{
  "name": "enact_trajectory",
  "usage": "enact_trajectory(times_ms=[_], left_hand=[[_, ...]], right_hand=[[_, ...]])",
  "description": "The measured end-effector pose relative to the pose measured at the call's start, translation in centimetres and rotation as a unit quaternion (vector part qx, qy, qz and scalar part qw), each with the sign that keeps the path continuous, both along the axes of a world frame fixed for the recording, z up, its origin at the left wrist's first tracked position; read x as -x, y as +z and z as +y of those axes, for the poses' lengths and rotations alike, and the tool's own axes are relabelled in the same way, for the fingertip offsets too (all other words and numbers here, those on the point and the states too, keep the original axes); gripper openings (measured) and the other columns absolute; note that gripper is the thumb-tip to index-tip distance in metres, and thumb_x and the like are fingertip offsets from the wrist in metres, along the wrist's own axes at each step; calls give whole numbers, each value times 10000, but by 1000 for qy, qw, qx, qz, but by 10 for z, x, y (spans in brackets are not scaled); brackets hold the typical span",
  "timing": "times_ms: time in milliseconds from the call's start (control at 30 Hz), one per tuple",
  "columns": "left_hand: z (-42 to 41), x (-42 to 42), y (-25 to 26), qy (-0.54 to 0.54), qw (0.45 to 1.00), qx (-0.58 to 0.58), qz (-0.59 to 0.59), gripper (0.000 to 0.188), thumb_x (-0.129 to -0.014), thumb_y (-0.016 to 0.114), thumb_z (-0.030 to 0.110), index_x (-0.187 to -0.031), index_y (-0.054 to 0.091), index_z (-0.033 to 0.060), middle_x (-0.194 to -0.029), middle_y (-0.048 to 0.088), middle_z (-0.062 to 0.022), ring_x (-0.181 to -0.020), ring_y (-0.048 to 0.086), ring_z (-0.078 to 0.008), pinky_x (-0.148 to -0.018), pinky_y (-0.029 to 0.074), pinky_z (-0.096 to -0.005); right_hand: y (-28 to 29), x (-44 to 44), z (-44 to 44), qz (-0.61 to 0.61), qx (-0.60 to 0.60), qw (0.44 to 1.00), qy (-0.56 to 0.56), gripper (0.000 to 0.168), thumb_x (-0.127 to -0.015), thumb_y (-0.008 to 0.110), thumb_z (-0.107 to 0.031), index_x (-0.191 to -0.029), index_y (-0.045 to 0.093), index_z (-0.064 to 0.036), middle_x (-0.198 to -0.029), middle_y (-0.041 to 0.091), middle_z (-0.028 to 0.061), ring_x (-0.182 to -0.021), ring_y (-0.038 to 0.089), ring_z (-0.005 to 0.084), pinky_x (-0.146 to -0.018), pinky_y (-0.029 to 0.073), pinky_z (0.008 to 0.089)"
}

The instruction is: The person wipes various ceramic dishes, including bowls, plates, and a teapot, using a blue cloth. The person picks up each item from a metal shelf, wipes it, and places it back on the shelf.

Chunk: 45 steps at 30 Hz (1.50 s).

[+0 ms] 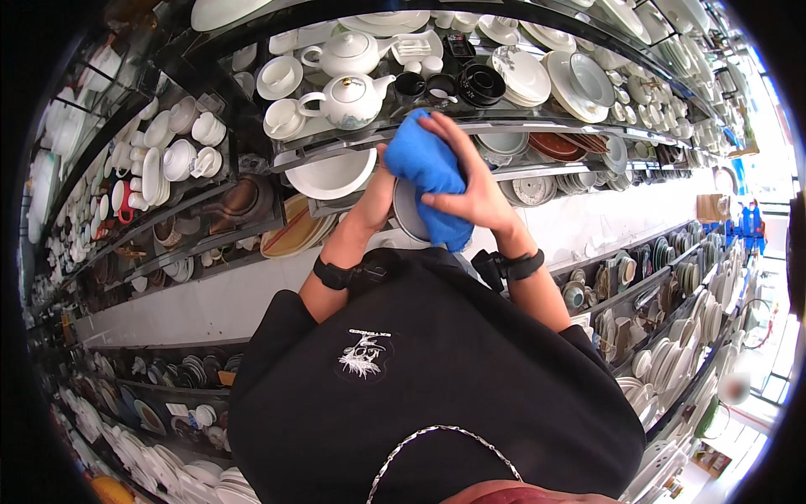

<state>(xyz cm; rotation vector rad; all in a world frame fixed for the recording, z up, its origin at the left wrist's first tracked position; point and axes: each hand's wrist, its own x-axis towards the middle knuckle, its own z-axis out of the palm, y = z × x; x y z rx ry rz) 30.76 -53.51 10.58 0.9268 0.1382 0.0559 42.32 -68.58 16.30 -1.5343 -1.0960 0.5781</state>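
Observation:
Between both hands is a round grey-white dish [410,211], mostly covered by a blue cloth [423,157]. My left hand [378,192] grips the dish's edge on the left side, its fingers partly behind the cloth. My right hand [469,179] presses the bunched cloth against the dish, fingers at the top and thumb across its front. The dish's far side is hidden under the cloth. Just beyond the hands, a glass shelf carries a white teapot with a gold knob [350,104], black cups [410,85] and stacked white plates [519,75].
A large white bowl [330,176] sits on the lower shelf, close to my left hand. Brown-red plates [557,146] lie to the right. Shelves of cups and a red mug [123,200] stand at the left. More racks of plates [670,296] line the right and the space behind me.

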Motion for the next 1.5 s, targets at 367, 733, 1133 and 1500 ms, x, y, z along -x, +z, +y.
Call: enact_trajectory(times_ms=[367, 733, 1133, 1500], left_hand=[[-15, -8, 20, -27, 971, -227, -76, 1365, -752, 398, 978, -1646, 128, -18, -1596, 357, -150, -1458, 384, -245, -1205, 326, -373], [-42, -16, 44, 150, 876, -431, -156, 731, -917, 681, 71, -1572, 361, 16, -1267, 640, -230, -1114, 649, -347, -964, 513, -390], [-44, -39, 46, 295, 722, -509, -364, 586, -707, 660, 20, -1292, 630, 10, -1326, 625, -220, -1159, 628, -426, -1005, 512, -469], [-52, -52, 32, 328, 700, -492, -399, 498, -814, 590, 18, -1311, 615, -4, -1331, 620, -249, -1201, 621, -436, -1037, 513, -478]], right_hand=[[-21, 1, -5, -34, 36, 992, -116, 1082, -628, 966, -161, -1565, 426, -136, -1532, 494, 155, -1408, 500, 338, -1167, 421, 433], [-52, 7, -7, 183, -125, 940, -260, 632, -805, 831, -26, -1359, 527, -43, -1267, 645, 71, -1144, 624, 173, -1019, 511, 347], [-30, 7, -12, 435, -185, 867, -157, 448, -967, 751, -175, -1348, 553, -46, -1253, 650, 57, -1109, 655, 169, -955, 560, 330], [-33, 16, -16, 457, -188, 841, -222, 399, -977, 733, -153, -1331, 571, -66, -1201, 660, 41, -1047, 665, 151, -900, 561, 305]])
